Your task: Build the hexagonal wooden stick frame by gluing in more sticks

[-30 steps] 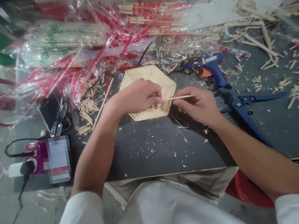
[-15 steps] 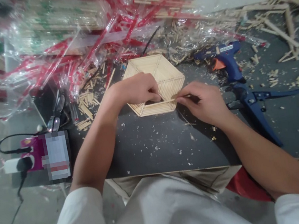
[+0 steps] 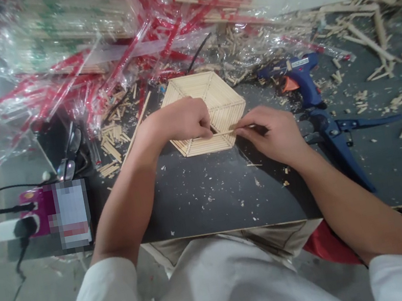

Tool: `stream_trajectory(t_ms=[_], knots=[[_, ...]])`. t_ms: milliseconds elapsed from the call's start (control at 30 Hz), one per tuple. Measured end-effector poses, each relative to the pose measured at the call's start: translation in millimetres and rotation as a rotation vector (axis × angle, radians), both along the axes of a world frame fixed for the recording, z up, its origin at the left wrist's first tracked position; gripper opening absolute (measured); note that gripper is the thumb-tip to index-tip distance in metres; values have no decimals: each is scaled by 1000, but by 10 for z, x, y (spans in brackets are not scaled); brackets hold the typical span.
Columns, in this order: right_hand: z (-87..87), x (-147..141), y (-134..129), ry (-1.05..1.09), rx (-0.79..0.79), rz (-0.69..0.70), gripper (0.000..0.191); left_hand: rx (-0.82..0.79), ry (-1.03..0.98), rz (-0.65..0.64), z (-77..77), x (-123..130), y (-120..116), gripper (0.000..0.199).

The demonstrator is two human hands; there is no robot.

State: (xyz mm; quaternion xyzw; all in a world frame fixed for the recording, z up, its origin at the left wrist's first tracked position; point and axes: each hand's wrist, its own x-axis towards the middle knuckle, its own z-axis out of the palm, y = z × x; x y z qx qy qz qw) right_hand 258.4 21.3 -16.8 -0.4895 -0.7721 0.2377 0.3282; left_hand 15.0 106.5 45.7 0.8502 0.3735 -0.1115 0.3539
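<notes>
A hexagonal panel of pale wooden sticks lies on the dark tabletop, its sticks laid in triangular sections. My left hand rests over its middle and left part, fingers curled down and closed; what is between the fingertips is hidden. A thin wooden stick lies across the panel's front section, passing by my left fingertips. At the panel's right corner, my right hand pinches the right end of this stick between thumb and forefinger.
A blue glue gun and blue-handled cutters lie to the right. Stick offcuts litter the table. Plastic-wrapped stick bundles fill the back. Glasses, a phone and a purple power strip are left.
The thin stick has shifted slightly back, against my left fingertips, covering much of the dark gap. Both hands keep nearly the same position. The camera view has shifted a little.
</notes>
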Motion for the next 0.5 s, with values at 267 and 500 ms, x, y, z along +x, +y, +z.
stream_trajectory(t_ms=[267,500], knots=[[54,-34,-39,6,-21,41,7,77,87,-35,38,42,-60,23],[98,-220,-99,29,-30,-55,10,104,34,-56,-36,3,-60,23]])
